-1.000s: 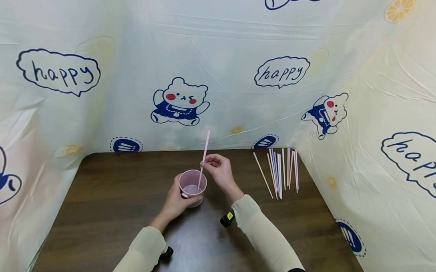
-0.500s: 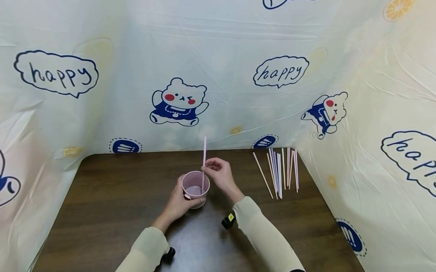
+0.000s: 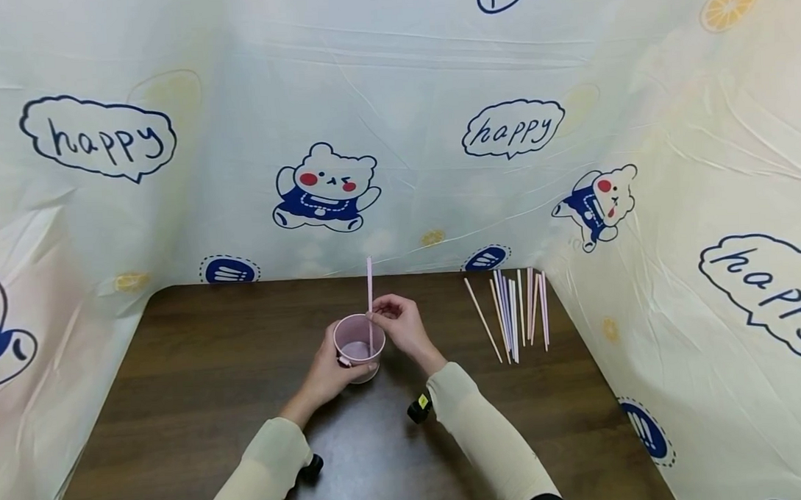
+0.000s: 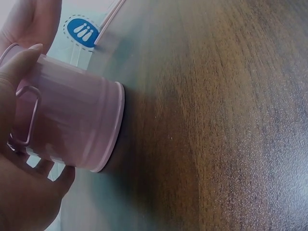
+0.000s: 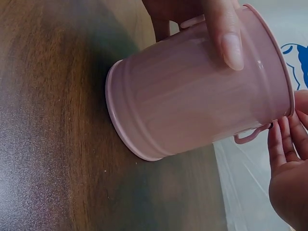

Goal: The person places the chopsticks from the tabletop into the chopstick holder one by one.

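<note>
A small pink metal bucket (image 3: pixel 352 330) with little side loops stands upright on the brown table (image 3: pixel 218 345). My left hand (image 3: pixel 328 372) grips it from the left, its thumb across the near side and other fingers round the far wall. One thin pink straw (image 3: pixel 370 280) stands almost vertical, its lower part inside the bucket by the right inner wall. Just above the rim my right hand (image 3: pixel 406 325) pinches this straw between thumb and forefinger. In the right wrist view the right hand (image 5: pixel 288 185) is right at the bucket rim, and the straw is hidden there.
Several loose straws (image 3: pixel 512 316), pink, purple and cream, lie roughly side by side at the table's back right. One cream straw (image 3: pixel 484 321) lies slanted a little left of them. A printed cloth (image 3: pixel 410 132) hangs around the back and sides of the table.
The straw has come down further into the bucket and swung from leaning right to nearly upright. The bucket shifted slightly right, then stayed; the right hand came down a little, still pinching the straw.
</note>
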The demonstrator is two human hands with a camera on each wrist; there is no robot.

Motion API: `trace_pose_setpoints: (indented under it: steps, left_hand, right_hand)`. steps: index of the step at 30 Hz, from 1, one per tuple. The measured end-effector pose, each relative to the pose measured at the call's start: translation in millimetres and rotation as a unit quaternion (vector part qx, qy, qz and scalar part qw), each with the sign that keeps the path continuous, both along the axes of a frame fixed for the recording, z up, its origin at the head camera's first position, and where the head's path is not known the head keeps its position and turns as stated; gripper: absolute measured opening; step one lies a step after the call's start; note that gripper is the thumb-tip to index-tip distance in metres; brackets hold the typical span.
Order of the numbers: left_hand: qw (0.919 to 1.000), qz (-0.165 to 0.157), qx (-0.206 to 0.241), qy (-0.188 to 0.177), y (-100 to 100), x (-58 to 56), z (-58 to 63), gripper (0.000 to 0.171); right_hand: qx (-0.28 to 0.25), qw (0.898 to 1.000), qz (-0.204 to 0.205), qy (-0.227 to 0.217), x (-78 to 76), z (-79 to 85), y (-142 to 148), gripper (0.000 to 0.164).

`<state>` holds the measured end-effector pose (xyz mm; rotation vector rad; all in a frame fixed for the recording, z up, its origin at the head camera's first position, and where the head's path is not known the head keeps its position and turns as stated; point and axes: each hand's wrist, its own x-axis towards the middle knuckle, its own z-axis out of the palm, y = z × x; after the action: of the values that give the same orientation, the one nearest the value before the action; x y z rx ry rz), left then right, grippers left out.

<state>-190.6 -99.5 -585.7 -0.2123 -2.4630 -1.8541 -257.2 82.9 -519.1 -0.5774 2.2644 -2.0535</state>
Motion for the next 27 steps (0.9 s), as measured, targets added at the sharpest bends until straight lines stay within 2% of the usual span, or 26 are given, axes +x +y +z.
trace_pose_setpoints:
  steps: [6, 16, 19, 23, 27]
  left_hand:
    - [1.0000, -0.005, 0.005, 0.005, 0.5, 0.4, -0.2, 0.103]
    - [0.9997, -0.011, 0.022, 0.008, 0.2, 1.2, 1.3, 0.103]
    - [0.9994, -0.011, 0.027, 0.018, 0.7, 1.7, 1.0, 0.103]
    - [0.9990, -0.012, 0.032, 0.030, 1.8, 2.1, -0.3, 0.103]
    - [0.9993, -0.013, 0.028, 0.023, 2.0, 2.0, 0.8, 0.103]
  right_hand:
    - [0.036, 0.999, -0.012, 0.007, 5.3, 2.1, 0.1, 0.016]
    - [0.065, 0.998, -0.003, 0.004, 7.7, -0.9, 1.0, 0.017]
    - [0.070, 0.998, 0.004, 0.001, 1.8, -8.9, 6.1, 0.018]
    - [0.082, 0.996, -0.009, 0.016, -10.7, -23.9, 17.1, 0.015]
    - [0.104, 0.994, -0.030, 0.033, -21.4, -24.0, 31.2, 0.014]
